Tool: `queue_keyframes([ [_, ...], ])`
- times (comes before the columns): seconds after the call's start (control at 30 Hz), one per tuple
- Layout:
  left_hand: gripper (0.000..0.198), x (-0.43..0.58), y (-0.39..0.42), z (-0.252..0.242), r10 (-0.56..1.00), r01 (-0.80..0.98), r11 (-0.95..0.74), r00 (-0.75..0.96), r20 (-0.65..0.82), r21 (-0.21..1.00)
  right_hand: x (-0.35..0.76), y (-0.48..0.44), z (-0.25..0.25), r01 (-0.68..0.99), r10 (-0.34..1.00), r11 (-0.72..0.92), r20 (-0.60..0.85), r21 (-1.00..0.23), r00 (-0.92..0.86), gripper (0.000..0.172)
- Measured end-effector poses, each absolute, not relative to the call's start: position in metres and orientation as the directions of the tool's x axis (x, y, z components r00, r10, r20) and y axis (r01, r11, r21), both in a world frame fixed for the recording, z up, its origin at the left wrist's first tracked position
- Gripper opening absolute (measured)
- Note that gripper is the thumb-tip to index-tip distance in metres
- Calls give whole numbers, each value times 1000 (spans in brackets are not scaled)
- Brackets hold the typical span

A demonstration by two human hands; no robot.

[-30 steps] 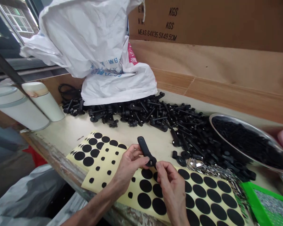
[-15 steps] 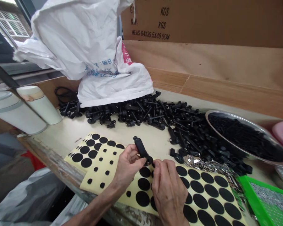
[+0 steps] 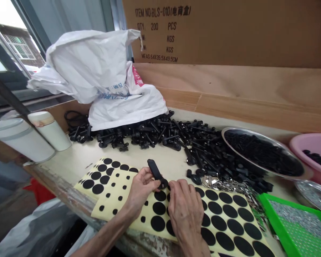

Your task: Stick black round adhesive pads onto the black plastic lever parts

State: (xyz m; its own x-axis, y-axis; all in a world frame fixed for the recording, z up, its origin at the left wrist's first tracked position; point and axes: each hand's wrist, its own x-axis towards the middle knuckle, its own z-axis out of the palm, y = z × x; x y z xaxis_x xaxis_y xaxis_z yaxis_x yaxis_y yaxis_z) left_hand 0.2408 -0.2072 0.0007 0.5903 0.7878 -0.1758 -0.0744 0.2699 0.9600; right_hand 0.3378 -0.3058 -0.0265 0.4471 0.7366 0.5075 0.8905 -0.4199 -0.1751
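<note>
A black plastic part (image 3: 155, 172), long and flat with a rounded end, is pinched between the thumb and fingers of my left hand (image 3: 142, 189). It tilts up and away from me above the sticker sheets. My right hand (image 3: 186, 210) is close beside its lower end, with fingers bent and pressed together; whatever they hold is hidden. Under both hands lie yellow backing sheets: one with large round black stickers (image 3: 218, 220), another with small black stickers (image 3: 120, 198). A further sheet of round stickers (image 3: 95, 175) lies to the left.
A heap of black parts (image 3: 149, 134) spreads along the back under a white sack (image 3: 125, 110). At right are a steel bowl (image 3: 306, 173) of black pieces, a pink basin (image 3: 307, 141), a green tray (image 3: 279, 223) and metal clips (image 3: 230, 184). Two pale containers (image 3: 55, 134) stand left.
The camera view has tilted up and turned slightly right, showing more of the carton and pink basin. My left hand still holds the black part, and my right hand stays beside it.
</note>
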Motion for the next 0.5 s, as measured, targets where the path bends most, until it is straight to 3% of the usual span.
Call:
queue_keyframes([
  [0.07,27,239,-211,5,781,-103,277,603,-161,955,343,-307,-27,883,736,-435,497,-174,460,30],
  [0.13,29,236,-215,10,777,-136,279,614,-140,951,350,-308,-27,864,717,-424,482,-273,504,34],
  [0.2,30,234,-219,14,780,-158,283,612,-131,946,355,-308,-25,793,714,-307,423,-526,558,38],
  [0.3,28,230,-223,18,760,-206,328,638,-128,922,351,-306,-20,484,785,-45,269,-874,559,35],
  [0.4,30,225,-228,19,749,-233,349,651,-121,907,334,-303,-15,304,834,62,217,-951,508,29],
  [0.5,29,207,-230,20,794,-175,288,594,-133,941,319,-304,-12,348,878,80,231,-934,418,28],
])
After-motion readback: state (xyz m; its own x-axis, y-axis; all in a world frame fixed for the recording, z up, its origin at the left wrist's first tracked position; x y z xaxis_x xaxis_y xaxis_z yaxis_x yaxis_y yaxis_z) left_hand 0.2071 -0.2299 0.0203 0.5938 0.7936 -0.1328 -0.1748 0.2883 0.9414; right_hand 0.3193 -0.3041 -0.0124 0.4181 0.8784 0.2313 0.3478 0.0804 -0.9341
